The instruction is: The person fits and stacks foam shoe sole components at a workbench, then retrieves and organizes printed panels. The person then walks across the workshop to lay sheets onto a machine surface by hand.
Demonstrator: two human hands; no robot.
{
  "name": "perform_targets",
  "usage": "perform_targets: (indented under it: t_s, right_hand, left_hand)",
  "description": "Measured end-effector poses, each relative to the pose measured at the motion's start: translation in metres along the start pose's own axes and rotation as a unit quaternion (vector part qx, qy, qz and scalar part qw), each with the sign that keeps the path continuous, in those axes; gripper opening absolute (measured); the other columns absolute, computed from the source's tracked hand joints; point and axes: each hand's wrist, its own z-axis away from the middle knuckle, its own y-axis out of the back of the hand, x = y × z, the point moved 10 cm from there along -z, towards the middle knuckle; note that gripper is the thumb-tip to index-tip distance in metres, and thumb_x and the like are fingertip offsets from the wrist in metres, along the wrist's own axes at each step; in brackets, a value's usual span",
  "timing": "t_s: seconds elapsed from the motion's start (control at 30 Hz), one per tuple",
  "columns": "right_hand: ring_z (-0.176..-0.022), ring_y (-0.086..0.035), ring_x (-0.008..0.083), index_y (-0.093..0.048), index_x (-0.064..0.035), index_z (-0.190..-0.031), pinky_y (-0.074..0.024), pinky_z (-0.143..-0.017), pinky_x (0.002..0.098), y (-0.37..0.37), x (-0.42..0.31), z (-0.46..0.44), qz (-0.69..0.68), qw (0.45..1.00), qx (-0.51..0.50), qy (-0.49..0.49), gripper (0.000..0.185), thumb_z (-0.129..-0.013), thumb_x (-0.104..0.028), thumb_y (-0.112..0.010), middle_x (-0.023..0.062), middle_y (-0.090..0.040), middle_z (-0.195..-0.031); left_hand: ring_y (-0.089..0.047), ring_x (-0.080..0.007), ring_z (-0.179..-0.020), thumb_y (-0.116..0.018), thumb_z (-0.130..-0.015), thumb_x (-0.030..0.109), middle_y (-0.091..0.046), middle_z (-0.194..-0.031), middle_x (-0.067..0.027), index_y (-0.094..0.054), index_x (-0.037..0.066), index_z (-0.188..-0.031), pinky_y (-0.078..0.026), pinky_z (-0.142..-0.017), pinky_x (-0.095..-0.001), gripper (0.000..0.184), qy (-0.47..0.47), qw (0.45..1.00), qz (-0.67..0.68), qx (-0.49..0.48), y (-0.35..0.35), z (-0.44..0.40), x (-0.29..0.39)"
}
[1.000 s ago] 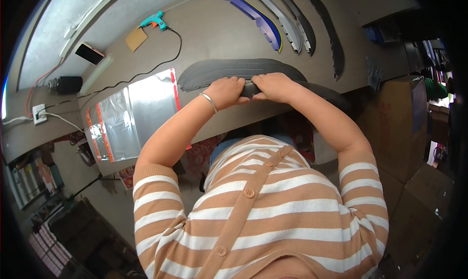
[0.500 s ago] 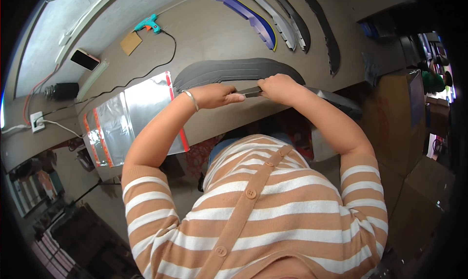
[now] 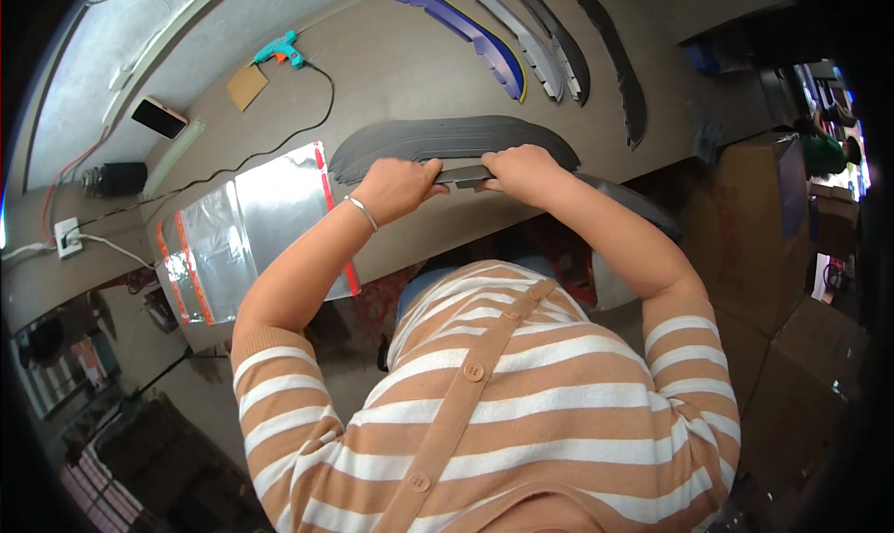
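My left hand (image 3: 399,187), with a bracelet at the wrist, pinches the left end of a dark curved strip (image 3: 466,175). My right hand (image 3: 521,173) is closed on the same strip, a short way to the right. The strip runs on under my right forearm, and its wide dark end (image 3: 633,205) shows beyond the forearm. Just behind my hands a stack of dark grey curved pieces (image 3: 456,137) lies on the table. My fingers hide part of the strip.
Clear plastic bags (image 3: 279,198) lie at the table's left. Behind them are a teal glue gun (image 3: 281,51) with its cord, a brown card (image 3: 247,87) and a phone (image 3: 159,118). Blue (image 3: 466,30), grey and black curved parts lie at the back. Cardboard boxes (image 3: 759,226) stand right.
My left hand has moved left, away from my right hand, and more of the strip shows between them. The view has shifted slightly.
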Motion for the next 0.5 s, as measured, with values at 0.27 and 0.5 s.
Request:
perform_targets:
  t_s: [0.27, 0.5]
  right_hand:
    - [-0.074, -0.066, 0.0303, -0.059, -0.009, -0.095, -0.052, -0.064, 0.0405, 0.01, -0.006, 0.003, 0.055, 0.992, 0.104, 0.033, 0.038, -0.077, -0.042, -0.064, 0.0113, -0.066, -0.084]
    - [-0.082, -0.064, 0.0293, -0.06, -0.0082, -0.094, -0.0509, -0.068, 0.0401, -0.003, 0.001, 0.0, -0.008, 0.997, 0.081, 0.002, 0.038, -0.08, -0.043, -0.062, 0.0129, -0.066, -0.085]
  left_hand:
    - [-0.059, -0.0384, -0.088, -0.056, -0.084, 0.046, -0.062, -0.096, -0.0207, -0.05, 0.004, -0.106, -0.047, -0.074, -0.0457, 0.047, 0.035, 0.986, 0.159, -0.035, -0.015, -0.014, 0.004]
    - [-0.063, -0.0321, -0.069, -0.058, -0.084, 0.042, -0.064, -0.076, -0.0134, -0.052, 0.006, -0.092, -0.049, -0.058, -0.0422, 0.037, 0.042, 0.999, 0.017, 0.026, 0.0, -0.022, 0.001]
